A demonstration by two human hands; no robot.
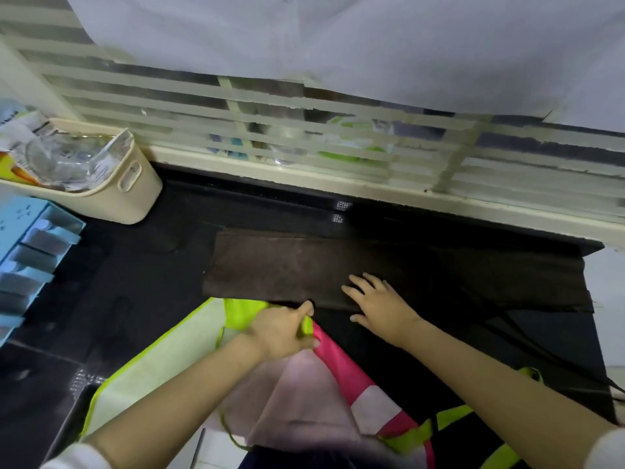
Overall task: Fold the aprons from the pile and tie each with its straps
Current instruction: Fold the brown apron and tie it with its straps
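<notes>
A dark brown apron lies folded into a long flat band across the black counter. My right hand rests flat on its near edge with fingers spread. My left hand pinches that same near edge just to the left, thumb up. Thin dark straps trail off the band's right end over the counter. Below my arms sits the pile of aprons: a cream one with lime trim, a pale pink one and a bright pink one.
A cream basket full of clear wrappers stands at the back left. A blue organiser sits on the left edge. A louvred window with a white curtain runs behind the counter, whose right end drops off.
</notes>
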